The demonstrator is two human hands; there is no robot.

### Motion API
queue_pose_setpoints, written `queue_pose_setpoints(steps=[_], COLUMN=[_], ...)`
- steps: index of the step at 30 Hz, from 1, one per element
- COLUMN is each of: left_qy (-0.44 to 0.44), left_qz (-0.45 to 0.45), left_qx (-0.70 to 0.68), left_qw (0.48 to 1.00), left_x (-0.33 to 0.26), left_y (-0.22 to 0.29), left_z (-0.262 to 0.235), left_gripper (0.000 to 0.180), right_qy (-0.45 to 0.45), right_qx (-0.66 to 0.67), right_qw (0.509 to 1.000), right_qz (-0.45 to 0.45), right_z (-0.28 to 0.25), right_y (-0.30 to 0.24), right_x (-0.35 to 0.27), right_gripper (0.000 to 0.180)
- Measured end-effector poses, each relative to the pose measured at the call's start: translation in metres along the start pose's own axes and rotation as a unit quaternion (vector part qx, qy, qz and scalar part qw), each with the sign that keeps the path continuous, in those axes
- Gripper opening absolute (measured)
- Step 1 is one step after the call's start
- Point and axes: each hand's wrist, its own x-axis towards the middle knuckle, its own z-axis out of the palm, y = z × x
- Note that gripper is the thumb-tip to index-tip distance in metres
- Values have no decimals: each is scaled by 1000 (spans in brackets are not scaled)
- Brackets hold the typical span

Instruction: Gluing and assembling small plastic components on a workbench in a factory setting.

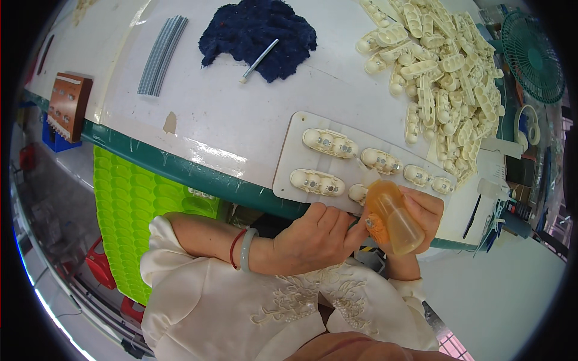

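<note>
While the right fingers (428, 204) wrap the amber squeeze bottle (398, 218), apparently directing its nozzle (369, 176) toward the cream plastic shells (380, 160) beyond them, the left fingers (328, 218) curl inward, hold indeterminable.

bright light, strong edge distortion

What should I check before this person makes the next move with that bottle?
1. Amber translucent squeeze bottle gripped: ok, the right hand's fingers are around it.
2. Its pale nozzle aimed at the white rectangular board: ok.
3. Nozzle touching a cream-coloured oval plastic part: cannot tell.
4. All parts on the board in view: not ok, the bottle and hands hide some of the near row.
5. Left hand apart from the board's near edge: cannot tell, they overlap closely in this view.
6. Navy blue fluffy cloth off the board: ok, it lies beyond it.
</note>
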Motion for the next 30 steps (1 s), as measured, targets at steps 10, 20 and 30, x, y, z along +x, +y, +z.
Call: queue_pose_setpoints(steps=[10,20,30], left_qy=[-19,-20,-24], left_qz=[10,8,14], left_qx=[25,43,50], left_qw=[999,999,998], left_x=[-1,5,5], left_y=[0,-2,-1], left_z=[2,-3,-1], left_gripper=[38,42,40], right_qy=[28,46,31], right_qx=[7,-18,-20], right_qw=[1000,998,999], right_qz=[1,41,28], right_z=[0,-15,-13], right_y=[-4,7,9], right_x=[-1,-18,-19], right_gripper=[54,48,46])
